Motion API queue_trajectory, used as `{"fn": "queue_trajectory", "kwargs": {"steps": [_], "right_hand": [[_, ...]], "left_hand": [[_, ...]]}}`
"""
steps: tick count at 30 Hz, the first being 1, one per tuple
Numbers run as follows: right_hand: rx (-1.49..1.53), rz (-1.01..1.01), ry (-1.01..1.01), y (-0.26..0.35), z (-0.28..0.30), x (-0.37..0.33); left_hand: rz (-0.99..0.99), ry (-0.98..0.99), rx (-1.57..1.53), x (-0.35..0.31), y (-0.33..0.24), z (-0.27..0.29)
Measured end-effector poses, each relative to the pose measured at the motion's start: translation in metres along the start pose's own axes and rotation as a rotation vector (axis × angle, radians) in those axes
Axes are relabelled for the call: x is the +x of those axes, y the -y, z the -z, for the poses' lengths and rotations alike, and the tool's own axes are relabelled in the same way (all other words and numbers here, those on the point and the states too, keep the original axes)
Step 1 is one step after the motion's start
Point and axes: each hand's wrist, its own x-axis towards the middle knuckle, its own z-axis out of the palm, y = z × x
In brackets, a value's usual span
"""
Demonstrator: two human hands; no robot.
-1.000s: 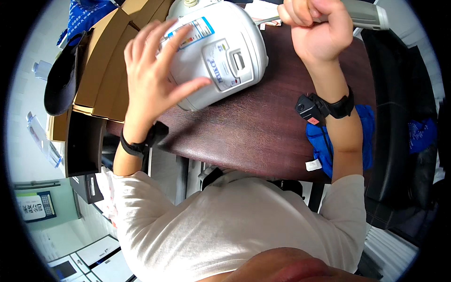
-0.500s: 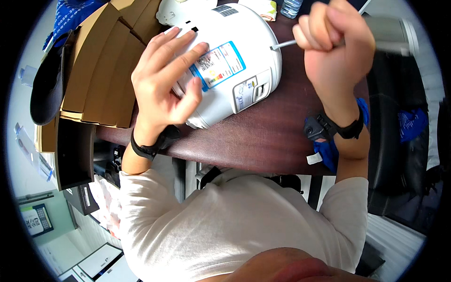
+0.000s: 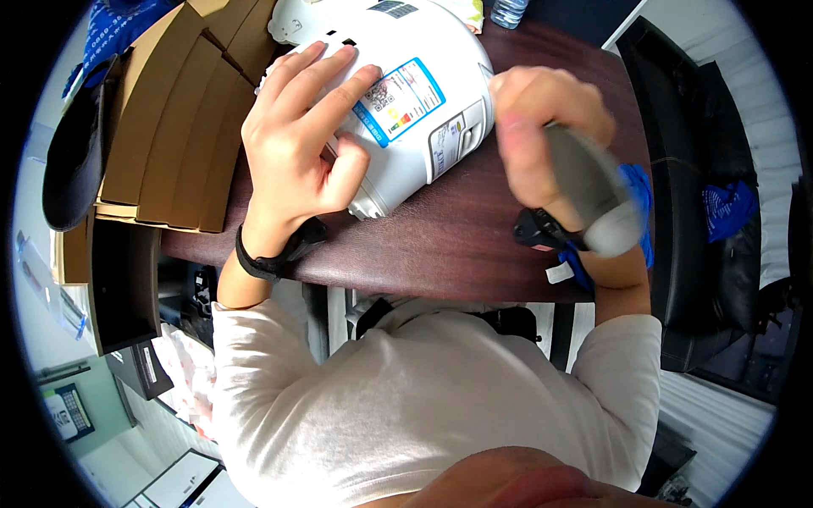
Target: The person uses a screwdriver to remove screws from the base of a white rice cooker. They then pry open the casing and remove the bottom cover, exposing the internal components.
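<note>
A white rounded appliance, likely a rice cooker [image 3: 398,190], lies on its side on the dark brown table [image 3: 508,237]. It bears a blue-edged label and a control panel. Across its upper left side my left hand [image 3: 296,148] is spread open, fingertips resting near a dark slot. My right hand [image 3: 542,110], blurred by motion, is wrapped round a tool with a thick grey body that looks like a screwdriver [image 3: 597,186]. That fist is close to the appliance's right end. The tool's tip is hidden by the hand, so contact cannot be told.
Brown cardboard boxes [image 3: 161,135] stand at the left of the table, a dark cap [image 3: 76,144] beside them. A water bottle [image 3: 508,12] is at the far edge. Blue cloth [image 3: 639,190] lies by my right forearm. A black couch [image 3: 694,186] is on the right.
My right hand has moved left and down, and the grey tool body has swung from pointing right to pointing toward me. Its thin shaft no longer shows. My left hand stays on the appliance.
</note>
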Motion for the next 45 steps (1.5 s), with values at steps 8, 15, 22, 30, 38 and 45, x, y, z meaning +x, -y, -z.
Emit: {"fn": "queue_trajectory", "kwargs": {"steps": [8,15,22,30,38,45], "right_hand": [[-0.249,0.196,0.066,-0.005,-0.021,-0.007],[0.474,-0.272,-0.304,-0.014,0.014,0.015],[0.576,-0.325,-0.403,-0.047,0.029,0.032],[-0.268,0.1,-0.044,-0.047,0.002,0.008],[-0.396,0.081,0.063,-0.041,0.005,-0.003],[0.537,-0.298,-0.25,-0.025,0.07,0.017]], "left_hand": [[0.003,-0.017,0.043,0.001,-0.003,-0.008],[-0.038,-0.018,0.027,0.002,0.01,-0.011],[-0.127,-0.012,0.03,0.019,0.036,-0.034],[-0.176,-0.021,0.08,0.033,0.036,-0.048],[-0.216,-0.036,0.096,0.032,0.013,-0.056],[-0.332,0.049,0.054,0.022,0.011,-0.055]]}}
